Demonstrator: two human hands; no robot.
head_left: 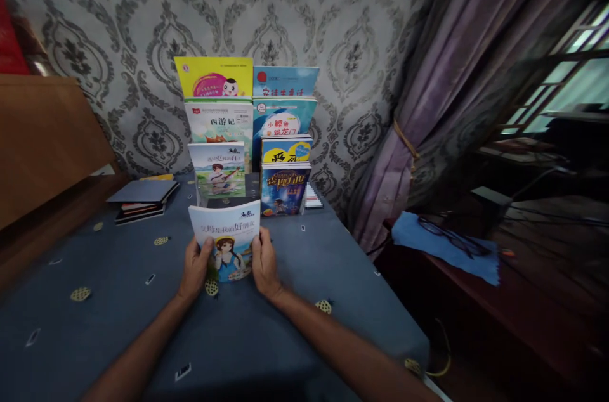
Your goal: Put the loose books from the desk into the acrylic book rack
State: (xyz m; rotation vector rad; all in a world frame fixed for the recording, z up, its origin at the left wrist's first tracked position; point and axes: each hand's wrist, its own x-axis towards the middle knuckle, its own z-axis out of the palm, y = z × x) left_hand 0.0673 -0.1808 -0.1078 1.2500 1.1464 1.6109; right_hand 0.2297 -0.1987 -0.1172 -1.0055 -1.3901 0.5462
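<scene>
A white and blue paperback book (231, 240), with a drawn girl in a yellow hat on its cover, is held upright between my two hands. My left hand (194, 269) grips its left edge, thumb on the front cover. On the opposite edge my right hand (266, 262) has its thumb at the front; the fingers behind are hidden. Just beyond stands a tiered display of books in two columns. Its left column has a guitar-player book (221, 170), a white book (221, 123) and a yellow book (214, 75). A dark blue book (284, 189) fronts the right column.
A stack of books (143, 196) lies on the blue patterned tablecloth (118, 300) at the left, near a wooden headboard-like panel (42, 142). Eyeglasses (454, 236) rest on a blue cloth (419, 240) to the right. A purple curtain (457, 59) hangs beside the patterned wall.
</scene>
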